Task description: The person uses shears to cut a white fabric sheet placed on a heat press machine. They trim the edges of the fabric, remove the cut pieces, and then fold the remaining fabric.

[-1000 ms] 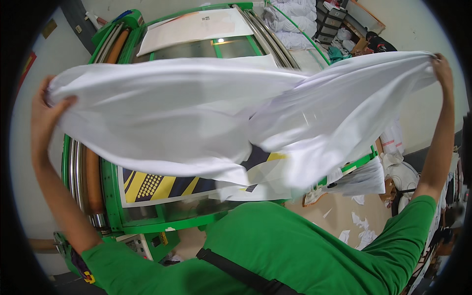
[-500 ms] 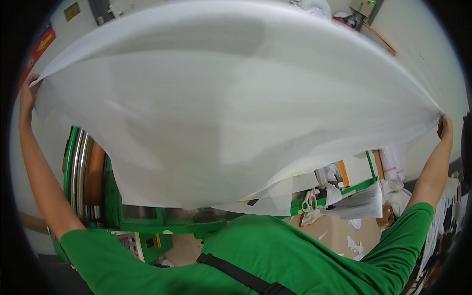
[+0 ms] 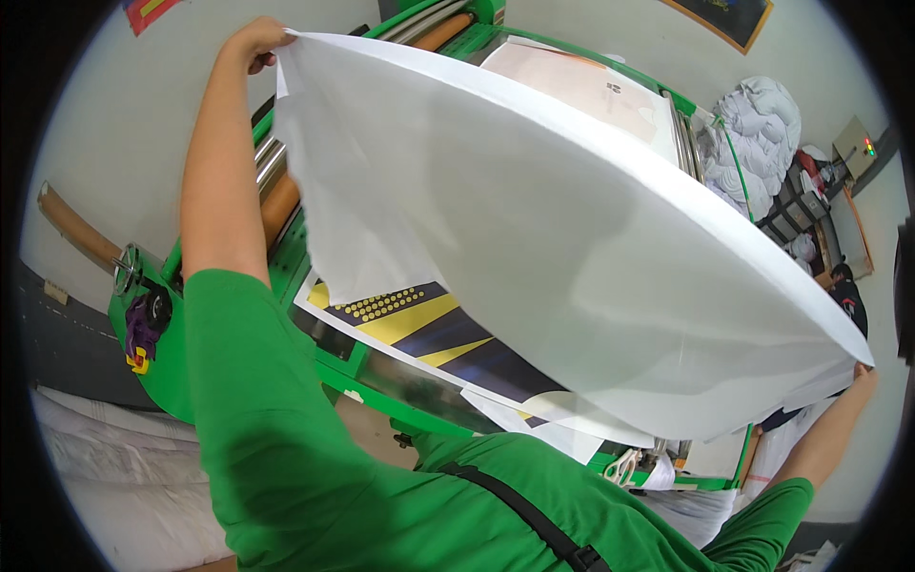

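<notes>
A large white sheet of thin cloth [image 3: 534, 210] hangs stretched between my raised hands, bowed along its top edge. My left hand [image 3: 257, 43], at the upper left, is closed on one corner. Far to the right and lower, my right hand [image 3: 863, 381] pinches the other corner; its fingers are partly hidden. Beneath the cloth, a printed sheet with dark and yellow shapes [image 3: 410, 329] lies on the bed of a green machine [image 3: 367, 386]. The cloth covers much of the machine and part of the print.
Metal rollers [image 3: 270, 162] and a brown roller [image 3: 279, 208] run along the machine's left. White-handled scissors [image 3: 622, 467] hang at the front edge. Bundled white cloth [image 3: 758, 124] is heaped at the far right. A cardboard tube [image 3: 76, 227] leans at the left.
The view has shifted, and the cloth now slants down to the right. My left hand appears higher and farther right, my right hand lower. The print on the machine has come into view.
</notes>
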A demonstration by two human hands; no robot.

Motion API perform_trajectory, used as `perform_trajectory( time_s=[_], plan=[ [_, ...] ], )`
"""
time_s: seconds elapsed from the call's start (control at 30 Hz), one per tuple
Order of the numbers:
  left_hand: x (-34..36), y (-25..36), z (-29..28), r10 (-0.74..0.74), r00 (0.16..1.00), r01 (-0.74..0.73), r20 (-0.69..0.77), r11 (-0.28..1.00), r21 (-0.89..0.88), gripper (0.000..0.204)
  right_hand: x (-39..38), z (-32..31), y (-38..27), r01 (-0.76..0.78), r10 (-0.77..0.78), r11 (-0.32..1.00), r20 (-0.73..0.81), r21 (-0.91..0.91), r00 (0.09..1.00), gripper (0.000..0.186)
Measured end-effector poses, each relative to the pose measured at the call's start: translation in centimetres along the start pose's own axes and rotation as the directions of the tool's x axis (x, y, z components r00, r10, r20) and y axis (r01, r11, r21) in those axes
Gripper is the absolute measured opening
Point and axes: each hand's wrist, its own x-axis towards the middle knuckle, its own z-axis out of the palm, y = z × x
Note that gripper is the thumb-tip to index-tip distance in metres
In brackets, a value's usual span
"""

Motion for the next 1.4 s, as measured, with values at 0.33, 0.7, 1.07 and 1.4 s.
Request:
perform_trajectory(
  time_s=[0.33, 0.7, 1.07, 1.4],
  plan=[
    [6.7, -0.9, 7.7, -0.032, 0.999, 0.046, 0.034, 0.809, -0.586, 0.034, 0.2, 12.0, 0.1, 0.269, -0.322, 0.814, -0.016, -0.515, 0.946, 0.043],
    [8.0, 5.2, 2.3, 0.006, 0.889, -0.278, -0.457, 0.801, -0.53, 0.028, 1.6, 16.0, -9.9, 0.433, -0.528, 0.607, 0.069, -0.666, 0.847, 0.045],
    [0.7, 4.7, -5.4, 0.016, 0.861, -0.358, -0.508, 0.729, -0.584, 0.016, -1.9, 8.7, -15.0, 0.458, -0.599, 0.553, 0.05, -0.696, 0.799, 0.048],
    [-4.7, -9.3, 1.0, 0.054, 0.871, -0.382, -0.489, 0.701, -0.603, 0.031, -11.8, -1.8, -5.1, 0.432, -0.584, 0.499, 0.077, -0.751, 0.808, 0.051]
  ],
)
